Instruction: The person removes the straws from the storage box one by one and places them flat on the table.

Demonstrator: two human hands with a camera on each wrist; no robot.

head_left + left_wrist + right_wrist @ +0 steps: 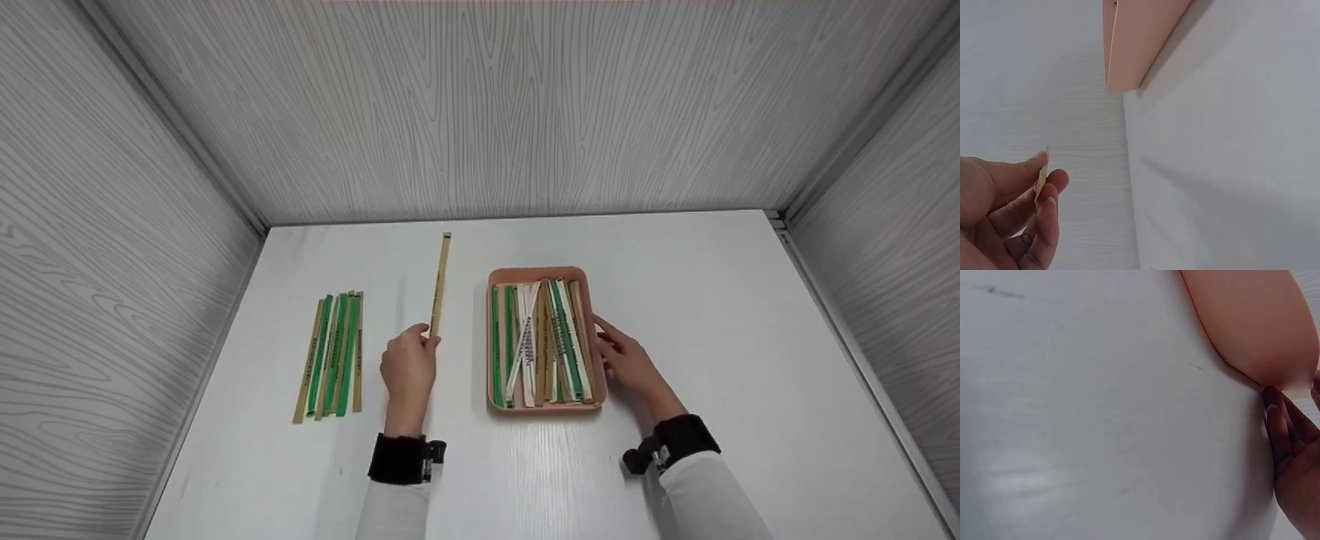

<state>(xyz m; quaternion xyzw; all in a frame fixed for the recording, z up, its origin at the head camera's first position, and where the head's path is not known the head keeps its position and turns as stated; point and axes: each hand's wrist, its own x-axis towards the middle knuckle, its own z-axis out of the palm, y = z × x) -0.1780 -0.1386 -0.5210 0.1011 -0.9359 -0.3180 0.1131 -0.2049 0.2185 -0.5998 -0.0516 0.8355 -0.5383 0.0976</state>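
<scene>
Just left of the frame's centre, the left hand [409, 364] is pinching a slender, flat tan strip [442, 281]; right of centre, the right hand [630, 366] is resting loosely extended fingers against a smooth, round-cornered pink tray [536, 272].

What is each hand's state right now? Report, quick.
Left hand: closed, pinching a yellowish strip.
Right hand: open, touching the side of the pink tray.
</scene>
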